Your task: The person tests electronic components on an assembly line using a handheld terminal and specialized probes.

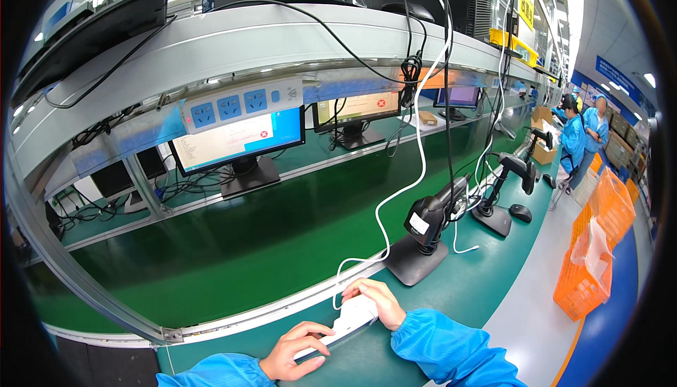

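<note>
A slim white oblong device (350, 322) lies at a slant near the front of the green bench, and a white cable (385, 235) runs up from beside its far end. My right hand (379, 300) is closed round that far end, its fingers bent over the top. At the near end, my left hand (295, 352) has its fingers over the device and its thumb along the near side, lightly gripping it. Part of the device is covered by my fingers. Both forearms are in blue sleeves.
Beyond my right hand stand a black handheld scanner (429, 218) on a stand, a second scanner (518, 170) and a black mouse (520, 213). Monitors (243, 140) and a power strip (243, 103) are behind. Orange crates (582, 285) and two people (575, 136) are at right.
</note>
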`<control>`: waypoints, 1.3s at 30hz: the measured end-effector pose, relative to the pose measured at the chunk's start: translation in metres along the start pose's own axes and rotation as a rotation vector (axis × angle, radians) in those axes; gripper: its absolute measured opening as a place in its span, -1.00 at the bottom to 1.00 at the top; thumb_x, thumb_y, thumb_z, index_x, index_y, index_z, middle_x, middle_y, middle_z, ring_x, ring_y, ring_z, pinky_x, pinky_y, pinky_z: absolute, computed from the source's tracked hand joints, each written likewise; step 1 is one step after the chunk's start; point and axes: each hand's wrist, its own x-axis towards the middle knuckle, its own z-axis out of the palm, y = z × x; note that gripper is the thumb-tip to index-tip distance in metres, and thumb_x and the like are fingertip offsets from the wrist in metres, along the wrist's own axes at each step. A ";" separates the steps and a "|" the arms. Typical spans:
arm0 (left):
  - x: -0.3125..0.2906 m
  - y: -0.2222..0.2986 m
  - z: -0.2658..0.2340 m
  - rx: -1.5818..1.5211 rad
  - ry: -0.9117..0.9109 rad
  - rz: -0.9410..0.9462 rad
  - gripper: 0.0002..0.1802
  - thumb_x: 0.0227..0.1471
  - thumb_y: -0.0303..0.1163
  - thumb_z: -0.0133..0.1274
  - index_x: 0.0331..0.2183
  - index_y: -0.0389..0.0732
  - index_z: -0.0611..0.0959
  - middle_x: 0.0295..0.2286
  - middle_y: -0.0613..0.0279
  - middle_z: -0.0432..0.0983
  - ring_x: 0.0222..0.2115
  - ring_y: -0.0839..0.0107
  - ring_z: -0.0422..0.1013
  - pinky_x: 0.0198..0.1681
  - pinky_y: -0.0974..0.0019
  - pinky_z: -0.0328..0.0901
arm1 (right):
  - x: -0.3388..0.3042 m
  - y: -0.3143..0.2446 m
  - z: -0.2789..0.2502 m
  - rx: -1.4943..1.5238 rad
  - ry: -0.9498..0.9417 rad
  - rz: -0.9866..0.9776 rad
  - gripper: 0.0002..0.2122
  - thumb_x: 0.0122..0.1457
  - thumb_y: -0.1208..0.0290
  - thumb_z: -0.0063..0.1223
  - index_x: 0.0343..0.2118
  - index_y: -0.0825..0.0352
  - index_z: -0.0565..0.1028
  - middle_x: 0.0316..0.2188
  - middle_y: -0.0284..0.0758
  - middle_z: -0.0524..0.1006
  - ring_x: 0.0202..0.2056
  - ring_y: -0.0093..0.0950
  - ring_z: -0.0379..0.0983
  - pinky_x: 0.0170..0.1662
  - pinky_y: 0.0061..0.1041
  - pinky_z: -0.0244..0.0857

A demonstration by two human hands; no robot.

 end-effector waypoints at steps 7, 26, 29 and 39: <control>0.000 0.004 0.000 0.010 0.013 -0.028 -0.85 0.05 -0.46 0.24 -0.26 -0.19 0.72 0.07 0.00 0.51 0.04 0.13 0.46 0.11 0.13 0.38 | 0.003 -0.003 0.005 -0.052 -0.004 -0.056 -0.59 0.43 0.23 -0.17 -0.08 0.55 0.57 -0.18 -0.06 0.68 -0.11 -0.34 0.62 0.06 -0.40 0.43; 0.005 0.016 0.000 0.115 0.007 -0.062 -0.55 0.00 -0.40 0.25 -0.04 -0.26 0.55 0.02 -0.12 0.48 0.02 -0.05 0.45 0.13 0.02 0.31 | 0.009 0.013 0.001 0.100 -0.017 0.020 -0.63 0.47 0.20 -0.13 -0.10 0.47 0.57 -0.24 -0.19 0.68 -0.20 -0.51 0.62 -0.07 -0.53 0.47; 0.008 0.019 0.001 0.126 0.017 -0.056 -0.56 0.01 -0.40 0.25 -0.05 -0.26 0.56 0.01 -0.12 0.48 0.01 -0.04 0.45 0.13 0.02 0.30 | 0.009 0.015 0.000 0.114 -0.005 0.003 -0.64 0.48 0.21 -0.12 -0.14 0.46 0.58 -0.27 -0.24 0.68 -0.25 -0.54 0.62 -0.11 -0.54 0.47; 0.003 0.023 0.005 0.195 0.075 -0.134 -0.60 0.03 -0.42 0.22 -0.08 -0.32 0.58 -0.06 -0.12 0.51 -0.08 0.01 0.49 0.03 0.07 0.37 | 0.012 0.018 0.002 0.054 -0.002 -0.080 -0.66 0.46 0.21 -0.09 -0.24 0.40 0.59 -0.35 -0.34 0.65 -0.29 -0.61 0.59 -0.16 -0.57 0.43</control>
